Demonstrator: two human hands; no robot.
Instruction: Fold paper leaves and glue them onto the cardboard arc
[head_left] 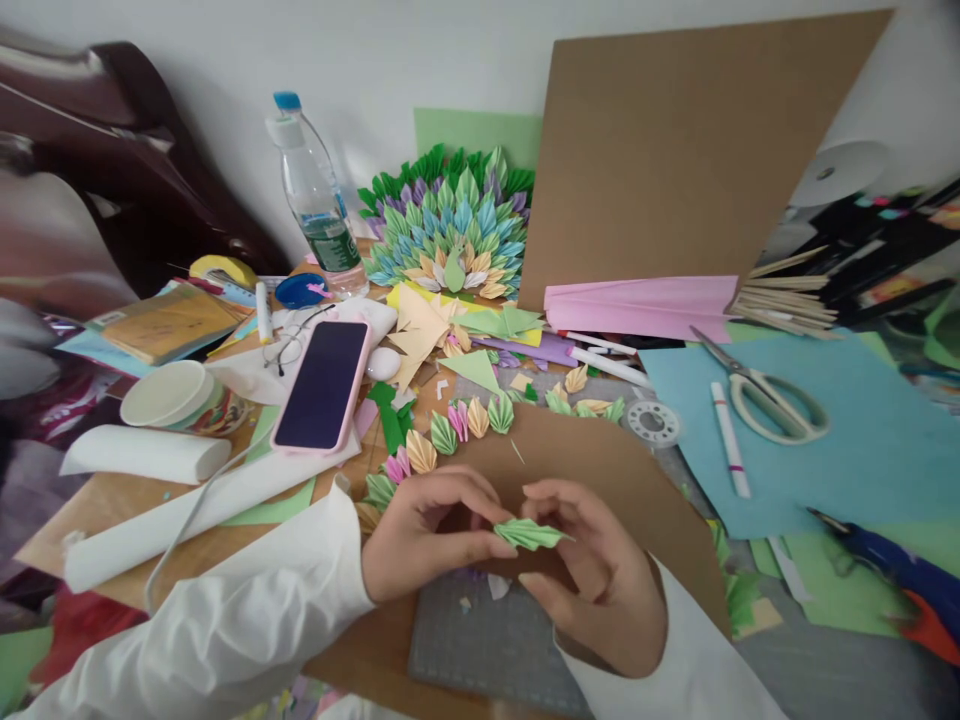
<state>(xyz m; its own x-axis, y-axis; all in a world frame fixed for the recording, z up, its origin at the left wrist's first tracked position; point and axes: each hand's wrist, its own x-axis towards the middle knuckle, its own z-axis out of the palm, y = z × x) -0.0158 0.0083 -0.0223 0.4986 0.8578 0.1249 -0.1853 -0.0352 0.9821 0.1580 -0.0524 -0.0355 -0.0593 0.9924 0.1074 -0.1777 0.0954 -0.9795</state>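
Between the thumb and fingers of my left hand (435, 535) is a light green pleated paper leaf (531, 534), its pointed tip turned right. My right hand (607, 585) is beside that tip, thumb and fingers curved and apart, with nothing gripped in it. Under both hands lies a brown cardboard piece (600, 450) with a curved edge. Along its upper left edge runs a row of pleated leaves in green, pink and cream, among them a cream leaf (421, 451). A grey mat (487, 650) shows below my hands.
A paper peacock (454, 225) stands at the back beside an upright brown board (660, 170). Scissors (776, 400) and a marker (730, 440) lie on blue paper at right, near a blue glue gun (892, 565). A phone (321, 385), paper cup (176, 395) and water bottles (319, 210) are at left.
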